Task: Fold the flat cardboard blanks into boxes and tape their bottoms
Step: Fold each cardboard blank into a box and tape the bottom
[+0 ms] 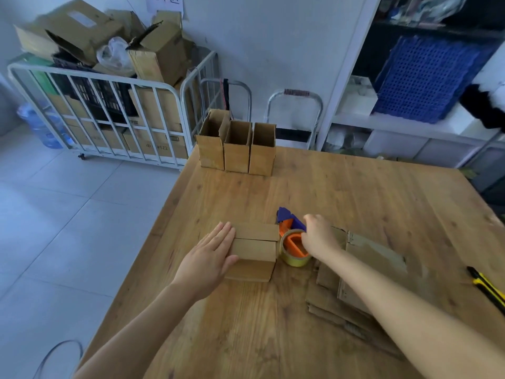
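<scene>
Head view: box (254, 251) under left hand (210, 255), tape dispenser (293, 243) in right hand (318, 236).

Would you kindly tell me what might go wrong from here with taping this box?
1. Only the flat left hand holds down the flaps of the brown cardboard box; untaped, they may spring open if it lifts.
2. The right hand curls over the orange-and-blue tape dispenser; pulling it toward the left fingers might nick them.
3. The yellow-and-black utility knife lies on the wooden table right of the working arm, which might brush it.
</scene>
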